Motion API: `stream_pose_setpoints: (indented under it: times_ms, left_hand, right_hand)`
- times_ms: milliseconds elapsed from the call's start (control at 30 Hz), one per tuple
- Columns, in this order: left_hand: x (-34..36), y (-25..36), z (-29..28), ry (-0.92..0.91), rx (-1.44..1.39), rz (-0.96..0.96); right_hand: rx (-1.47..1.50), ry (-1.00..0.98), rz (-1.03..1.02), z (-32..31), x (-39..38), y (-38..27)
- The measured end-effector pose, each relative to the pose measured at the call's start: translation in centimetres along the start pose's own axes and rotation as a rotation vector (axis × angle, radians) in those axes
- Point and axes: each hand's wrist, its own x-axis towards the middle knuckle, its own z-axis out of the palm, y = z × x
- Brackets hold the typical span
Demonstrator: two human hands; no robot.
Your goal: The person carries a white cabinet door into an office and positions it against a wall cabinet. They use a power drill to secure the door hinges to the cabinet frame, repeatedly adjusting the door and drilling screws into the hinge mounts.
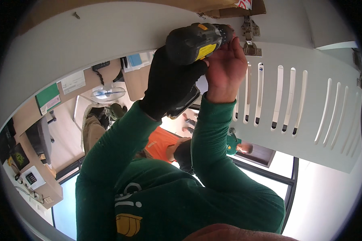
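Observation:
My left hand (165, 82), in a black glove, is wrapped round the grip of a black and yellow cordless drill (197, 42). The drill points right, toward a metal cabinet hinge (251, 34). My bare right hand (228, 66) is raised beside the drill's chuck (224, 33), fingers curled at its front end; what they pinch there is hidden. That hinge joins a white slotted door (289, 84) to the pale cabinet panel (124, 28). A loose screw (76, 15) lies on the panel at the upper left.
A cardboard box (225, 11) sits at the top edge, close above the drill. Another hinge (360, 72) is at the door's far right. Beyond are desks with papers (48, 96), a fan (108, 93), and a person in an orange top (161, 142). Another person in green (237, 146) appears below the door.

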Motion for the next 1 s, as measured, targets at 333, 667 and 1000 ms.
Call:
stream_pose_setpoints:
  times_ms: [333,667,1000]
  left_hand:
    - [3.1,0.3,2.3,-0.103,0.085,0.128]
    - [3.8,1.4,2.5,-0.17,0.05,0.007]
    - [3.8,0.8,2.5,-0.14,-0.028,0.064]
  right_hand:
    - [0.225,-0.159,0.046,-1.8,1.2,-1.7]
    - [0.258,-0.142,-0.026,-1.2,1.4,-1.6]
    - [0.138,-0.035,-0.099,-1.1,1.3,-1.6]
